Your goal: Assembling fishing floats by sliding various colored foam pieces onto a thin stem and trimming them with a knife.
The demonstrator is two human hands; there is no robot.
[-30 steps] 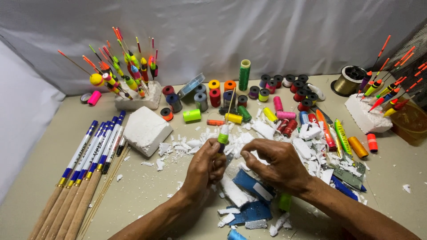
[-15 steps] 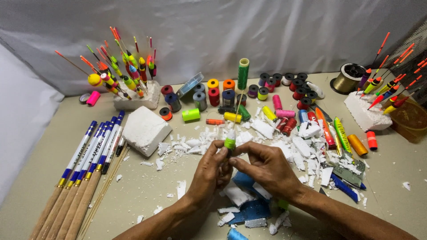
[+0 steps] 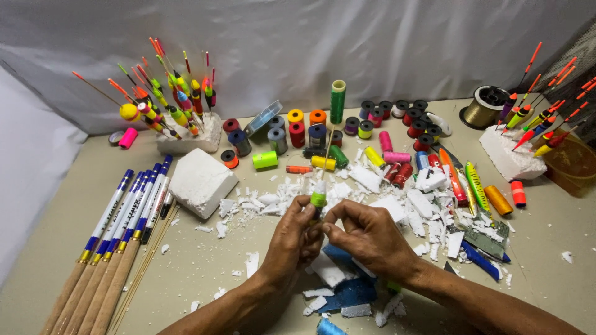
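Above the scrap-strewn bench (image 3: 205, 273), both hands meet on a small green-and-white fishing float (image 3: 318, 197). Left hand (image 3: 292, 239) pinches its lower stem between closed fingers; right hand (image 3: 366, 236) closes its fingertips just beneath. It looks like assembly or fitting; the next move calls for steady, delicate twisting.

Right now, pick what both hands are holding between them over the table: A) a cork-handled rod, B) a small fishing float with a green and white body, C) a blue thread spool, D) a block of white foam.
B: the left hand and right hand meet on a small green and white fishing float, held upright above the white foam scraps.
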